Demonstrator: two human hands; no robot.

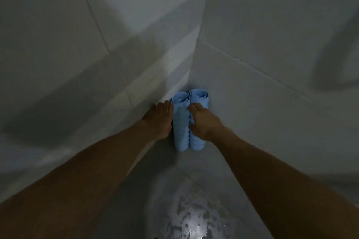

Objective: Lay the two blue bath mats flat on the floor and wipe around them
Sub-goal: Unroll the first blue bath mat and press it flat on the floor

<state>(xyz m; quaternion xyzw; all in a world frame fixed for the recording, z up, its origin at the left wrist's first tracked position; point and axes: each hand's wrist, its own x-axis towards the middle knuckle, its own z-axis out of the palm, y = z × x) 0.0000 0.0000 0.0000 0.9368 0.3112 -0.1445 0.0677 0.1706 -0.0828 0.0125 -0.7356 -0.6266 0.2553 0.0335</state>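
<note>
Two light blue bath mats are rolled into tubes and stand upright side by side in the corner where two tiled walls meet: the left roll [181, 122] and the right roll [198, 142]. My left hand [159, 120] is against the left side of the left roll, fingers curled round its edge. My right hand [204, 120] is wrapped over the front of the right roll, covering its middle. Both rolls rest with their lower ends on the floor.
Grey tiled walls [77, 64] close in on the left and right [272, 83]. The floor [190, 217] below my arms is wet and shiny with a bright reflection. The room is dim.
</note>
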